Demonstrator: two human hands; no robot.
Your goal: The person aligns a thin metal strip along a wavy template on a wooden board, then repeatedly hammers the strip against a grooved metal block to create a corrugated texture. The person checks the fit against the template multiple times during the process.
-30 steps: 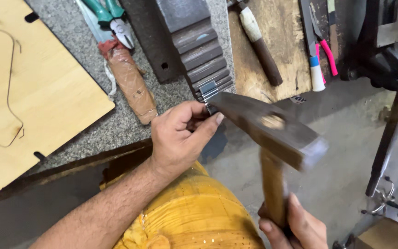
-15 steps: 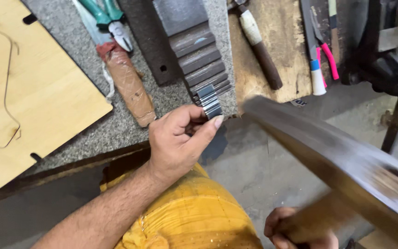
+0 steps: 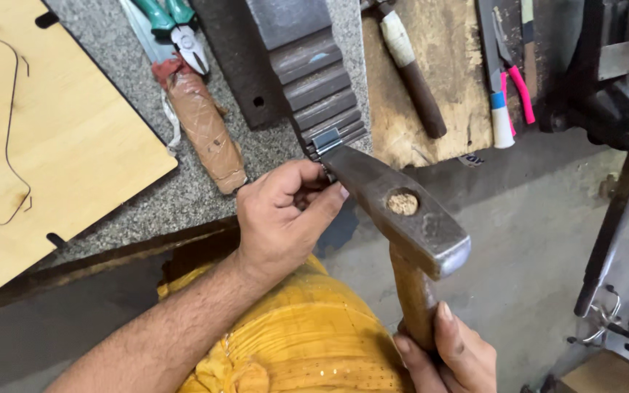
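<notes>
My left hand pinches a small shiny metal strip against the near end of a dark stepped steel block on the bench. My right hand grips the wooden handle of a hammer. The narrow end of the steel hammer head rests on or just above the strip, right beside my left fingertips. A yellow cloth covers my lap below both hands.
A tape-wrapped handle and green-handled pliers lie left of the block. A light wooden board with a thin wire outline sits far left. A wooden slab carries another hammer and small tools. A dark vise stands right.
The hammer swung up and away half a second ago and has come back down onto the strip. My left hand stayed in place holding the piece.
</notes>
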